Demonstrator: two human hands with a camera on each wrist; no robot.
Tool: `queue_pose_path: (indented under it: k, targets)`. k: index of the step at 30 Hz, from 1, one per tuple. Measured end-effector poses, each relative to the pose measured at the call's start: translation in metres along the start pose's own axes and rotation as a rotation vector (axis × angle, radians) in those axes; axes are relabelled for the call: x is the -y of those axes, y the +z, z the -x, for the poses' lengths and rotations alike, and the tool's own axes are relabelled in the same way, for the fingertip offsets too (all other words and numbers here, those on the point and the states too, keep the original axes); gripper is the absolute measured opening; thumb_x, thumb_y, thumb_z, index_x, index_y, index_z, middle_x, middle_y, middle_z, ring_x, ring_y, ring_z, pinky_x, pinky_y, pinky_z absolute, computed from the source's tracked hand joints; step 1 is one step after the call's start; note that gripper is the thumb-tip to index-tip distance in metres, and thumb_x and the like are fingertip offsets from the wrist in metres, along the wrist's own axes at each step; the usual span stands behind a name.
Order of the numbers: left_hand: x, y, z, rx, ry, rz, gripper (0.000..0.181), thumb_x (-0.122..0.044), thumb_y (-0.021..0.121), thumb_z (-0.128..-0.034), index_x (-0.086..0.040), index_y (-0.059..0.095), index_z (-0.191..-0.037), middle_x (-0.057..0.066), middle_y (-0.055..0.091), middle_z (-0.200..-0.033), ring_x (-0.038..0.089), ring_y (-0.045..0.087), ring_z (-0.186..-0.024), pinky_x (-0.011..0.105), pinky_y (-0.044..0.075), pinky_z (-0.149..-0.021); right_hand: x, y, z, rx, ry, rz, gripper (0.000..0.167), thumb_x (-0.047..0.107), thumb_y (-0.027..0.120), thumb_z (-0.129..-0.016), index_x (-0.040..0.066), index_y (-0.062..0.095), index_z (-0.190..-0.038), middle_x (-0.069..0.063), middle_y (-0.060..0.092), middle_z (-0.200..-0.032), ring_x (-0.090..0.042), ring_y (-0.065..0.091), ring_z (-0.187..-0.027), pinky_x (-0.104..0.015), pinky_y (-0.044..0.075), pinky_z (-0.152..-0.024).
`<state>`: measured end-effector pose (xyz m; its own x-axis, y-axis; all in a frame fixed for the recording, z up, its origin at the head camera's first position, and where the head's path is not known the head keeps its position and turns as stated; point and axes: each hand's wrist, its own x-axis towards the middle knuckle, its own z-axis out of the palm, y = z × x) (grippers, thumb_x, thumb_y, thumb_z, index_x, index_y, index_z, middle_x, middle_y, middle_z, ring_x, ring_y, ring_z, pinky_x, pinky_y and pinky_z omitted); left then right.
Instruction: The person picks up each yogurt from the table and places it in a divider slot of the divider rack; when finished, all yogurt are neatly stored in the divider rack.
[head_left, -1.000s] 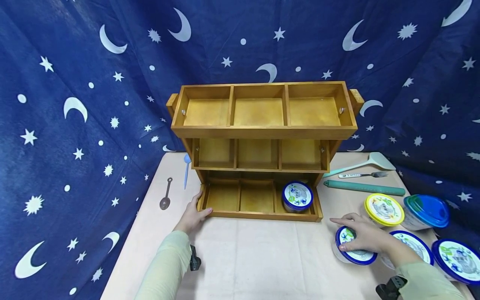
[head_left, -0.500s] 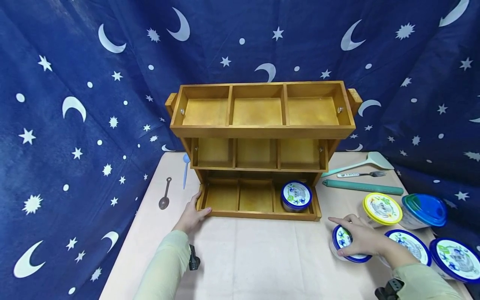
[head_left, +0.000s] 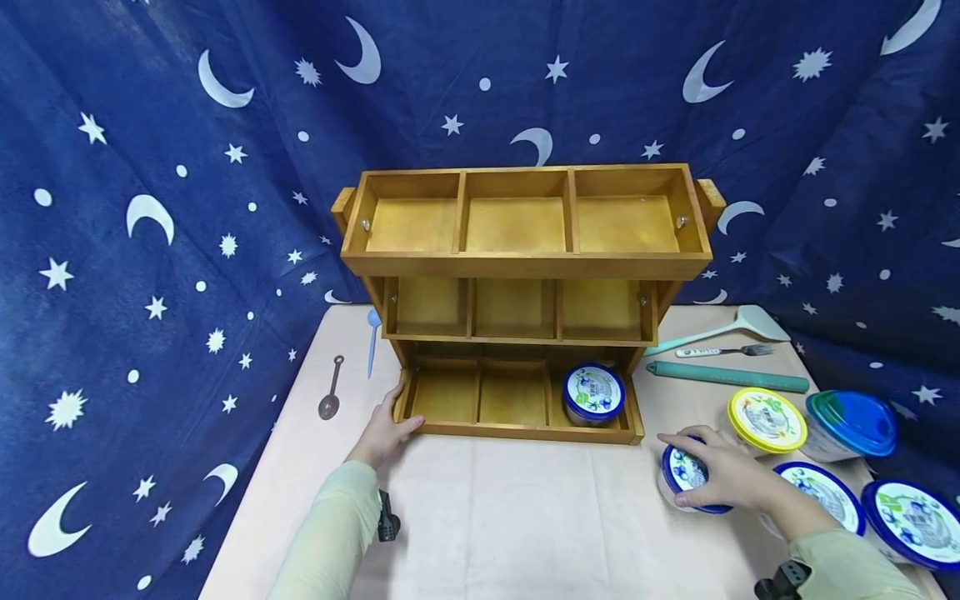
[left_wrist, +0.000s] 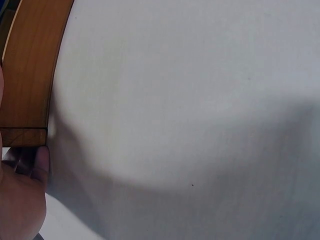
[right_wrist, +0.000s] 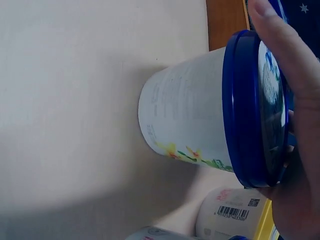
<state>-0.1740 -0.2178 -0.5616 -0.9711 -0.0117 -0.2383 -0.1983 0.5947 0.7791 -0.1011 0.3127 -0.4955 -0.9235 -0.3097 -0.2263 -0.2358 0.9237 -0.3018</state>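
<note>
A wooden three-tier organizer box [head_left: 525, 265] stands at the back of the table, its tiers stepped and each split into three compartments. My left hand [head_left: 384, 429] grips the left front corner of the bottom tier, thumb on the front edge. In the left wrist view, fingers [left_wrist: 42, 160] show at that corner. A lidded plastic tub [head_left: 684, 468] with a blue rim is under my right hand [head_left: 726, 475], which holds it by the lid from above. The right wrist view shows its white side [right_wrist: 190, 110]; whether its base touches the table I cannot tell. Another blue-lidded tub [head_left: 595, 392] sits in the bottom right compartment.
Right of my right hand stand a yellow-lidded tub [head_left: 767, 419], a blue-and-green-lidded tub [head_left: 855, 425] and two more blue-rimmed tubs [head_left: 911, 523]. Behind them lie a green stick [head_left: 727, 375], a fork [head_left: 723, 351] and a pale green ladle [head_left: 757, 323]. Small spoons [head_left: 328, 406] lie at left.
My right hand and the tub under it have shifted slightly left and away from me, apart from the tub behind. The left hand stays on the box corner.
</note>
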Motion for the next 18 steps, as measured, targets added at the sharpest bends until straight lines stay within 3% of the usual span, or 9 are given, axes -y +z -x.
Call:
queue_pose_path:
  k: [4, 11, 18]
  targets:
    - [0.000, -0.001, 0.001, 0.006, -0.003, 0.009, 0.083, -0.029, 0.070, -0.0851, -0.018, 0.019, -0.150, 0.029, 0.030, -0.140, 0.042, 0.030, -0.129, 0.056, 0.022, -0.106, -0.001, 0.003, 0.002, 0.022, 0.005, 0.009, 0.102, 0.066, 0.078, -0.053, 0.024, 0.043, -0.138, -0.019, 0.040, -0.130, -0.047, 0.036, -0.113, -0.077, 0.032, -0.078]
    - [0.001, 0.000, 0.000, 0.008, -0.004, 0.004, 0.083, -0.030, 0.069, -0.0852, -0.019, 0.018, -0.150, 0.029, 0.030, -0.138, 0.042, 0.033, -0.128, 0.056, 0.023, -0.106, 0.001, -0.003, -0.001, 0.061, 0.022, -0.052, 0.101, 0.055, 0.081, -0.057, 0.020, 0.039, -0.141, -0.021, 0.033, -0.132, -0.048, 0.038, -0.112, -0.072, 0.038, -0.077]
    - [0.000, -0.001, 0.000, 0.011, -0.016, -0.013, 0.083, -0.031, 0.068, -0.0858, -0.021, 0.017, -0.150, 0.028, 0.030, -0.139, 0.041, 0.034, -0.127, 0.055, 0.024, -0.106, 0.014, -0.016, -0.004, -0.013, -0.015, -0.056, 0.095, 0.059, 0.080, -0.058, 0.023, 0.044, -0.138, -0.021, 0.034, -0.133, -0.044, 0.042, -0.112, -0.065, 0.043, -0.080]
